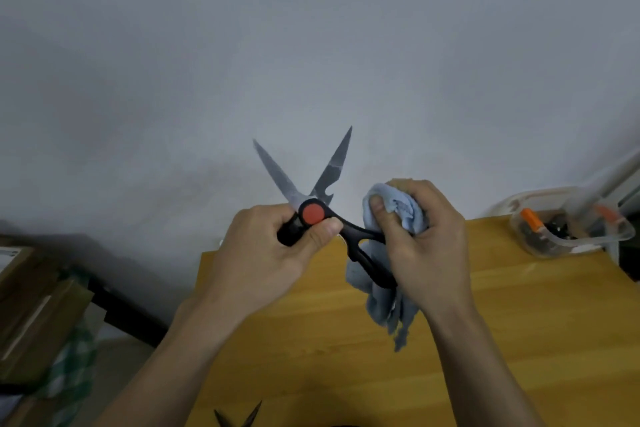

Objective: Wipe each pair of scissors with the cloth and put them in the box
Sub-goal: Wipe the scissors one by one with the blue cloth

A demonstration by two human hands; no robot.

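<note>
My left hand (273, 253) grips the open black-handled steel scissors (332, 215); my right hand (426, 236) clamps the blue cloth (381, 302) around one handle. Boxing pending; the clear plastic box (568, 246) at the counter's (519, 322) far right corner already holds some.

Your black-handled steel scissors (313, 204) carry a round orange-red pivot cap and grey blades. Just right of the scissors, the soft cloth (398, 208) is pale blue. Under the scissors, the wooden bench (519, 305) is honey yellow. Far right of them, the clear plastic box (568, 229) shows orange and black pieces. Lower left of them lies green-and-white checked fabric (65, 367).
</note>
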